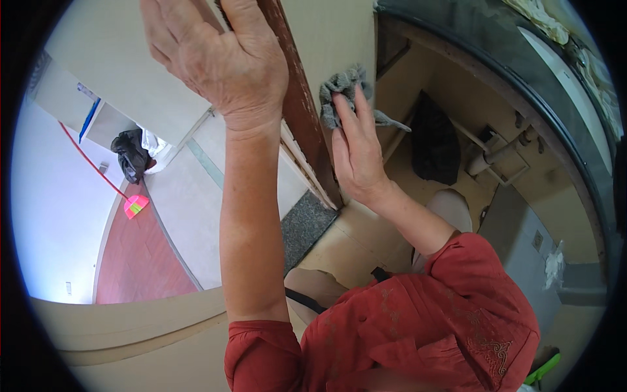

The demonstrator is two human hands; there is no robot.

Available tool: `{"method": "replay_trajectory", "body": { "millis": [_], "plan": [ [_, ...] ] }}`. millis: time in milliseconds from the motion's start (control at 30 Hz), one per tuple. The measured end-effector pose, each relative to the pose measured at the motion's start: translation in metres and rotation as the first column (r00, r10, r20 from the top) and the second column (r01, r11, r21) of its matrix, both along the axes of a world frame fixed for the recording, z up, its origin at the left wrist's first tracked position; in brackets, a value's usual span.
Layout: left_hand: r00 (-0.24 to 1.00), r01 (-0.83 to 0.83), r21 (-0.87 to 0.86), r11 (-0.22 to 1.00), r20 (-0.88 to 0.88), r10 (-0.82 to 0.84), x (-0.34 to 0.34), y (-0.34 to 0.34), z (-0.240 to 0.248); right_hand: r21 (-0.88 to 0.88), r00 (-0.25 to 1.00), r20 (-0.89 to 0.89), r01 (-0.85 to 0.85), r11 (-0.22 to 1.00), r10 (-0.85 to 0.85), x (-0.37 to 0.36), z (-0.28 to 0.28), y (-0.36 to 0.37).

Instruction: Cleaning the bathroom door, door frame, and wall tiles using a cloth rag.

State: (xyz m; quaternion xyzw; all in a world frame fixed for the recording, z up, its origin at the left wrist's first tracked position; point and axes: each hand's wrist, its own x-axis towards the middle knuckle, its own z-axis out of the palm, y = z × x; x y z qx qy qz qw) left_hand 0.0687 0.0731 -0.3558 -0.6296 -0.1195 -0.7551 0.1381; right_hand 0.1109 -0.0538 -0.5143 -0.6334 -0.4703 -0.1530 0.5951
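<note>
My left hand (215, 65) is raised at the upper edge of the view, in front of a pale door panel (140, 55). Its thumb is spread from the fingers, and the fingertips are partly cut off. A dark brown strip shows between thumb and fingers; whether the hand touches it I cannot tell. With its fingers stretched out, my right hand (359, 157) presses a crumpled grey cloth (339, 88) against a cream upright surface (326, 39). One end of the cloth trails to the right. Between my hands runs a worn brown door frame (294, 72).
A dark stone threshold (307, 225) lies below the frame. Left, beyond it, are a pink broom (136, 206) with a red handle and a black bag (128, 155). Right, beneath a dark curved edge (470, 42), are another black bag (434, 140) and pipes (499, 153).
</note>
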Motion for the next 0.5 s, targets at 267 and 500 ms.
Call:
{"method": "replay_trajectory", "body": {
  "millis": [267,500],
  "plan": [
    [0.992,0.076,-0.072,0.994,-0.100,-0.083,-0.017,-0.023,0.007,0.188,0.932,0.361,-0.083,0.979,0.010,0.005,0.049,0.012],
    [0.989,0.147,-0.081,0.986,-0.021,-0.149,-0.008,-0.016,0.000,0.195,0.934,0.351,-0.003,0.981,-0.067,0.011,-0.018,0.016]
  ]
}}
